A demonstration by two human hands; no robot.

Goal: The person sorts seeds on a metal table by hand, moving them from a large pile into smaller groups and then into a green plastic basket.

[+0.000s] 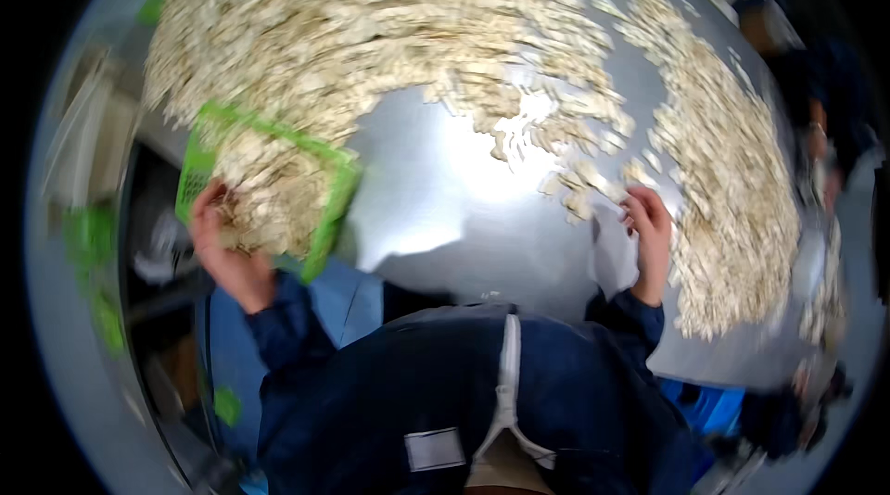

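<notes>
A green plastic basket [336,203] with pale dried slices [278,184] in it sits at the left, partly past the table's near edge. My left hand [232,254] is at its near left side, fingers curled over the rim and against the slices; the palm side is hidden. On the right, my right hand [652,231] hovers just above the metal table [417,189], its fingers bent together. Beside those fingertips lies a small loose cluster of slices [579,189]. Whether a slice is between the fingers is blurred.
A broad heap of pale slices [389,13] covers the far side of the table, and a long heap [732,189] runs down the right. Another person in dark clothing [839,78] stands at the far right. A dark shelf [158,217] is beside the table's left.
</notes>
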